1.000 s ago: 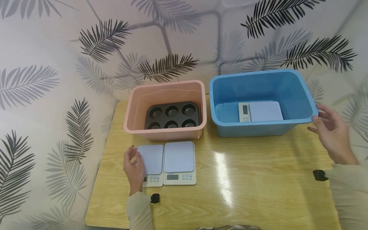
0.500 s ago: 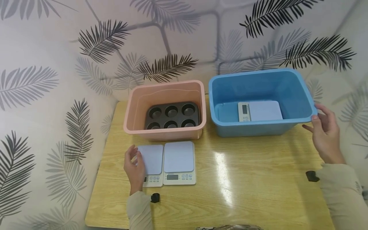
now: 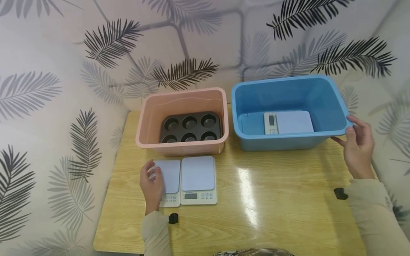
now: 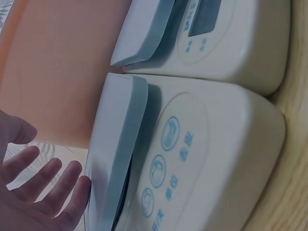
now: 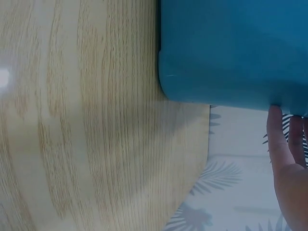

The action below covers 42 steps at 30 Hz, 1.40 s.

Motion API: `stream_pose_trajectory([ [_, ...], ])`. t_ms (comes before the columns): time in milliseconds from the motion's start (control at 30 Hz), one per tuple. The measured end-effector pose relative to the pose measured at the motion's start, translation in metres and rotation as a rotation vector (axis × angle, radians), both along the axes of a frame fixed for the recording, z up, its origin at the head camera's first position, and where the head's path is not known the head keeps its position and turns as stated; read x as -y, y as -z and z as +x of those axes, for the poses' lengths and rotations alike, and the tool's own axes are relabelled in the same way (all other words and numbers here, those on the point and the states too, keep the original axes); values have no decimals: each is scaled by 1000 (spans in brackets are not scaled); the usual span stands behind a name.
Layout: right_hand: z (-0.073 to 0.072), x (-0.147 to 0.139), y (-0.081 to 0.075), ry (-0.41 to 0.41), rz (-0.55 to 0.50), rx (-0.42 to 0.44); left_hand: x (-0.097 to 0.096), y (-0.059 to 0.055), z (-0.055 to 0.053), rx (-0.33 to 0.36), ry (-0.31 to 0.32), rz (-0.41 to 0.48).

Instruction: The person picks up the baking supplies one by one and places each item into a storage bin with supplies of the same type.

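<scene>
Two hands, apart: right of the pink tub (image 3: 192, 150), right hand (image 3: 359, 151) pinches the probably stiff blue tub (image 3: 275, 144) sensibly by its rim (image 3: 272, 136); before the pink tub, relaxed left hand (image 3: 152, 188) flanks a kitchen scale (image 3: 170, 177).

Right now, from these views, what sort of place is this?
Probably an indoor workspace, perhaps the corner of a room: a wood-grain table stands by leaf-patterned walls, and digital scales lie on it.
</scene>
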State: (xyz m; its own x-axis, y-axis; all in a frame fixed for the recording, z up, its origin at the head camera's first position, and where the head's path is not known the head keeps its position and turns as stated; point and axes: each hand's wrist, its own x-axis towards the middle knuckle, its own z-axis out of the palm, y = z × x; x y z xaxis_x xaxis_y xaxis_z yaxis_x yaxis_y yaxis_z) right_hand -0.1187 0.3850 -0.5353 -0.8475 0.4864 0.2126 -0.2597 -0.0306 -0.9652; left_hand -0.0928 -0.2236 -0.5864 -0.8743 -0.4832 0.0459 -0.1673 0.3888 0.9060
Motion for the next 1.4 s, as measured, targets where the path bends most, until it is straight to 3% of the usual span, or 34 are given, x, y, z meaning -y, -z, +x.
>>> stream_pose_trajectory([
  [267, 2, -1, 2, 54, 32, 44, 3, -1, -4, 19, 19, -47],
  [500, 2, -1, 3, 51, 7, 43, 18, -3, 1, 41, 4, -150],
  [767, 2, 1, 2, 34, -54, 34, 23, -6, 4, 232, 18, -304],
  [1067, 1, -2, 1, 14, -96, 65, 24, -9, 6, 346, 13, -368],
  [1200, 1, -2, 1, 11, -147, 44, 32, -5, 8, 386, 37, -349],
  [1400, 2, 0, 0, 3, -184, 49, 44, -2, 10, 476, 69, -218],
])
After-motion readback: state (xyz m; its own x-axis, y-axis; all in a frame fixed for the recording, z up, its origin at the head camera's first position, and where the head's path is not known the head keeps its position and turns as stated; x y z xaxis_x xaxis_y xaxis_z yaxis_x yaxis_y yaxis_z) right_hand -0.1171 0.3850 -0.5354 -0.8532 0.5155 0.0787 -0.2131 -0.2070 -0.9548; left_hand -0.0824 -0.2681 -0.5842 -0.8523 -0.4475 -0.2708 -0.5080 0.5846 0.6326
